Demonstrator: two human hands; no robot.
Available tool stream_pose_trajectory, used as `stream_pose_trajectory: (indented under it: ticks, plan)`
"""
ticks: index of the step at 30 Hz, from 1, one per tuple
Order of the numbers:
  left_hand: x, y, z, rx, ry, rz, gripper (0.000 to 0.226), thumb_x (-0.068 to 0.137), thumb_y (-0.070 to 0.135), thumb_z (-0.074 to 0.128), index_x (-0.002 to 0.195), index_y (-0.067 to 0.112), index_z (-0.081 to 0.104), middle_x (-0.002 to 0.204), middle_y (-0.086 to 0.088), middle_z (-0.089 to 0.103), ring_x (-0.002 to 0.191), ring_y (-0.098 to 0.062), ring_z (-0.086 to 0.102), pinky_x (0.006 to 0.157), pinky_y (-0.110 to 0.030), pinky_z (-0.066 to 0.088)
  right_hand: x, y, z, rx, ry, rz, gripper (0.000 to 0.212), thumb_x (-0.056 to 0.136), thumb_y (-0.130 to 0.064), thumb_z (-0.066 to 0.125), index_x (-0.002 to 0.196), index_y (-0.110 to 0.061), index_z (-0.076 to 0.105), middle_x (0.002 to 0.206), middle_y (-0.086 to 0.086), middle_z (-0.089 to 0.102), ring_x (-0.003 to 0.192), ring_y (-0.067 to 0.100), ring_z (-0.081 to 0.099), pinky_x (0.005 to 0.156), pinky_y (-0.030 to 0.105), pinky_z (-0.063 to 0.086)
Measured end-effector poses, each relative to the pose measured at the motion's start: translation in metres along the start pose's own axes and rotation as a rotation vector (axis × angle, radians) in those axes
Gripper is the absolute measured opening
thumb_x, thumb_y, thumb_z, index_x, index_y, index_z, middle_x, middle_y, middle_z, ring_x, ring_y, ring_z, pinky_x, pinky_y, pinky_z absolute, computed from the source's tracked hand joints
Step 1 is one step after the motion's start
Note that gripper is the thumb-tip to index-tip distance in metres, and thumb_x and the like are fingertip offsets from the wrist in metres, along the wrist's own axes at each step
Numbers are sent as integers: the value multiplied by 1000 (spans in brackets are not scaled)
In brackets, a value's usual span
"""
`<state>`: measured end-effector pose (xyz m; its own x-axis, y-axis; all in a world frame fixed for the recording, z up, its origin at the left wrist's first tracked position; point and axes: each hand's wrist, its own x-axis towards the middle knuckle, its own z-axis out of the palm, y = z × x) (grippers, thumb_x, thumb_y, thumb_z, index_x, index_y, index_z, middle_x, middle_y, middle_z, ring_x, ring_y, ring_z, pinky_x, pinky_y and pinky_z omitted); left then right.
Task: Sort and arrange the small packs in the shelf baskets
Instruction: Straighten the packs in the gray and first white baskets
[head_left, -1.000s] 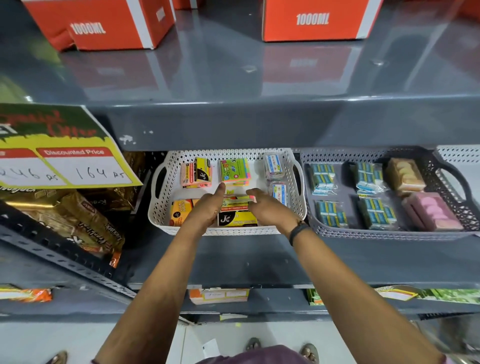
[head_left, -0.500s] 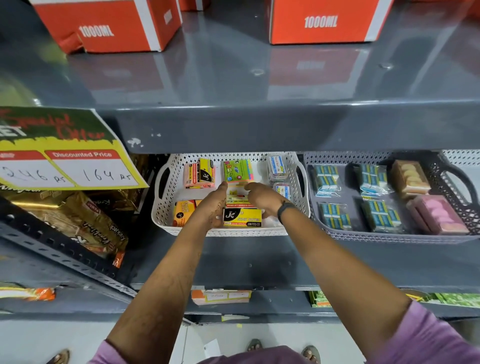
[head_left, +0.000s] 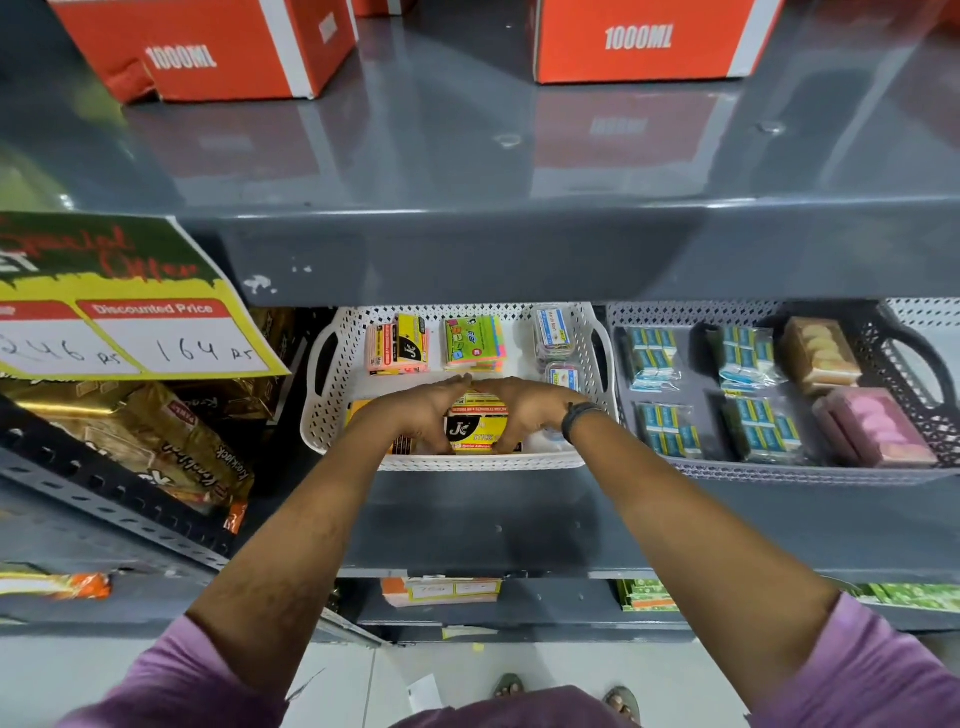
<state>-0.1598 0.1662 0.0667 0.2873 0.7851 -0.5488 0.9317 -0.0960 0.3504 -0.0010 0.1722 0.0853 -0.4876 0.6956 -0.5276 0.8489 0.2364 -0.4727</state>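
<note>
A grey metal shelf ran across in front of me, with red cartons marked 1000ML standing on the level above and a yellow discounted-price card hanging at the left. Gold snack bags were piled below that card.

Under the shelf lip sat the white basket, and just beside it on the right the grey basket. I had both hands inside the white one. My left hand and my right hand were cupped around the yellow stack of sticky-note packs at the front of the basket, one hand on each side, fingertips meeting over the back of the stack and thumbs at its front edge. My fingers were curled and closed against the stack's sides, pressing it between my palms. A dark band circled my right wrist.

Behind my hands, at the back of the white basket, lay a pink-and-yellow pack, a green pack and, to the right, small clear boxes. Something orange-yellow showed under my left wrist, perhaps another pack, though my arm hid most of it.

In the grey basket, blue-striped packets lay in two rows, with a tan pack and a pink pack at the right end.
</note>
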Motion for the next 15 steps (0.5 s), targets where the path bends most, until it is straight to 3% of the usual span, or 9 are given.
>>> stream_pose_trajectory:
  ticks: [5, 15]
  plan:
    - [8, -4, 7, 39, 79, 18, 105, 71, 10, 75, 148, 9, 4, 155, -11, 13, 140, -24, 21, 111, -26, 28, 11, 1, 9, -127, 41, 20, 101, 70, 1, 74, 150, -22, 15, 145, 14, 38, 132, 31, 42, 104, 35, 40]
    - [9, -5, 14, -19, 181, 18, 103, 65, 15, 80, 146, 7, 18, 147, -15, 30, 133, -26, 34, 106, -28, 33, 22, 7, 19, -153, 173, 80, 98, 70, -6, 74, 149, -14, 16, 143, 15, 32, 133, 36, 37, 103, 39, 43]
